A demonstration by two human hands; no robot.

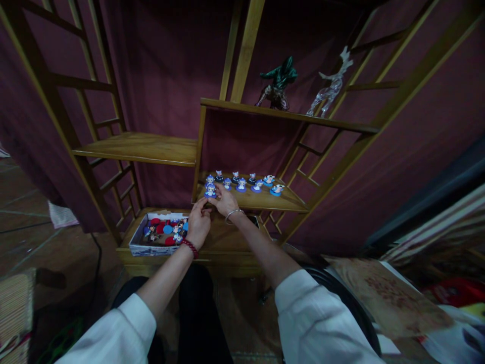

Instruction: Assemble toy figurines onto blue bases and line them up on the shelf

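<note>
A small purple-and-white figurine [210,190] stands upright at the front left of the lower right shelf [261,201]. My right hand [226,202] pinches it from the right, thumb low by its base. My left hand [199,222] reaches up from below, with its fingertips closed at the base's front edge. Just behind is another purple figurine [209,179]. More purple figurines [241,185] line up to the right, with dark-based pink ones [235,176] in the back row. Two blue-based figurines [277,190] are at the right end.
An open cardboard box [157,249] of mixed figurines sits on the cabinet's lower board, left of my hands. Above are a dark green-and-bronze statue [281,83] and a clear deer figure [329,88] on the upper shelf [295,116]. A bare wooden shelf [144,147] is at left.
</note>
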